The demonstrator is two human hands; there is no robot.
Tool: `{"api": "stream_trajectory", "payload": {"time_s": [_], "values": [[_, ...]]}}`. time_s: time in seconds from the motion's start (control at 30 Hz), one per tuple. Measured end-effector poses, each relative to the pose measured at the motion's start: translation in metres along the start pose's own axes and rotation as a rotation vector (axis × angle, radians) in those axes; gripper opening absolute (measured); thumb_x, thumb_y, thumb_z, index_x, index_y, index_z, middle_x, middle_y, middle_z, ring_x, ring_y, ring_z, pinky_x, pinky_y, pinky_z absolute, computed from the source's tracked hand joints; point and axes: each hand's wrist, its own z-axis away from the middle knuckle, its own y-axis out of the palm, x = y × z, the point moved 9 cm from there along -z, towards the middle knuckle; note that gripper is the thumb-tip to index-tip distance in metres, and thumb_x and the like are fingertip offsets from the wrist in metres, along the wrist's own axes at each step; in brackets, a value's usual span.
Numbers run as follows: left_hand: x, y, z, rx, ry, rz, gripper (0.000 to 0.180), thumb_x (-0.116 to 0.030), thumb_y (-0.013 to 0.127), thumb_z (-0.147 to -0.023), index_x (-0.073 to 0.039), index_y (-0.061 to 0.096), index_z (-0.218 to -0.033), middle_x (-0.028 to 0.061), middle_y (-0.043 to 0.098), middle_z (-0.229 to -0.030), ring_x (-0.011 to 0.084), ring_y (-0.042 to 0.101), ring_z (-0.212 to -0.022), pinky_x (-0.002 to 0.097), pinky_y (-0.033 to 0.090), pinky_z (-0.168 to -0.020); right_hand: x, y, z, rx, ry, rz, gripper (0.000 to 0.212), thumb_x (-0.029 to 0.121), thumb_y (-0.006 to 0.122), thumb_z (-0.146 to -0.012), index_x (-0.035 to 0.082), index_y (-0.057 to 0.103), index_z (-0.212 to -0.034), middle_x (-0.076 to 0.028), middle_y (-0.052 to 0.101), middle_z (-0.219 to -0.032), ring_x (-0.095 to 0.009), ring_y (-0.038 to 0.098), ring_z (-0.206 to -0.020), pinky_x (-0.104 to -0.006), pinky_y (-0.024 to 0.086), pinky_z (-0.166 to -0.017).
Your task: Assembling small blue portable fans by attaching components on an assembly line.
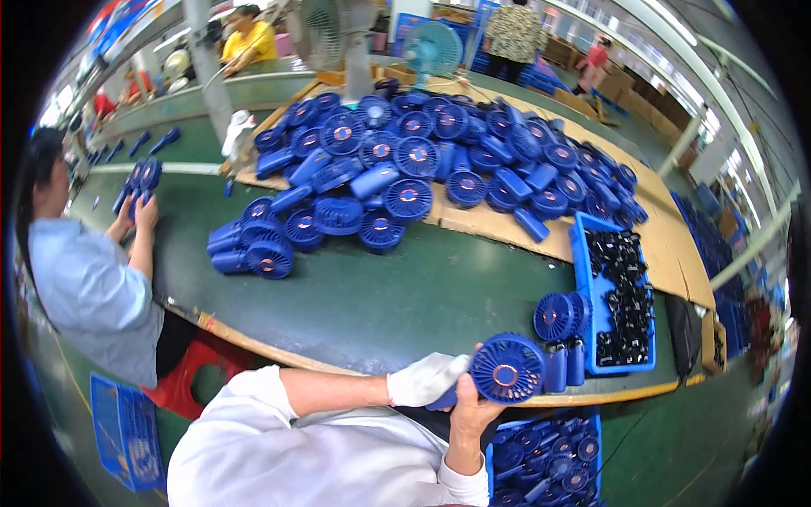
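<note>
A blue handheld fan (507, 368) with a round grille and a copper-coloured ring is held over the table's front edge. My left hand (427, 380), in a white glove, closes round its handle, which is mostly hidden under the glove. My bare right hand (475, 412) grips the same fan just below the head, its thumb against the rim. Right beside it stand a few more blue fans (554, 317), upright in a row on the green tabletop (372, 300). A blue tray (580, 253) of small black parts (623, 279) lies behind them.
A large heap of blue fans (414, 156) covers the cardboard (498, 235) at the back. Below the table edge a blue crate (598, 439) holds more fans. At left, a co-worker in light blue (93, 279) holds fans beside a red stool (198, 363).
</note>
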Motion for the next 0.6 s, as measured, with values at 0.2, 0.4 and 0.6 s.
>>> {"api": "stream_trajectory", "payload": {"time_s": [0.2, 0.4, 0.6], "values": [[-0.019, 0.012, 0.000, 0.095, 0.067, -0.039, 0.029, -0.027, 0.034, -0.100, -0.004, 0.050, -0.093, 0.0190, 0.060, -0.077, 0.0392, 0.061, -0.074, 0.0441, 0.047, -0.065, -0.004, 0.000, -0.001, 0.143, 0.052, -0.035, 0.057, 0.045, 0.057, -0.089, -0.004, 0.050, -0.117, -0.018, 0.061, -0.106, -0.023, 0.059, -0.095, -0.0364, 0.048, -0.084], [-0.032, -0.003, 0.008, 0.219, -0.044, -0.361, 0.046, -0.045, 0.045, -0.093, -0.004, 0.063, -0.084, 0.0185, 0.064, -0.082, 0.0378, 0.063, -0.078, 0.0451, 0.049, -0.069, 0.007, -0.019, 0.001, 0.117, -0.026, -0.028, 0.068, 0.061, 0.046, -0.092, -0.006, 0.053, -0.104, -0.017, 0.061, -0.099, -0.025, 0.058, -0.092, -0.0373, 0.045, -0.084], [-0.104, -0.111, 0.027, -0.480, 0.482, -0.174, 0.013, -0.017, 0.063, -0.081, -0.005, 0.066, -0.086, 0.0101, 0.064, -0.077, 0.0260, 0.065, -0.072, 0.0359, 0.052, -0.067, 0.021, -0.054, 0.009, 0.000, -0.136, 0.193, 0.052, 0.048, 0.052, -0.094, -0.002, 0.056, -0.105, -0.013, 0.063, -0.097, -0.019, 0.060, -0.079, -0.0310, 0.052, -0.068]]}}
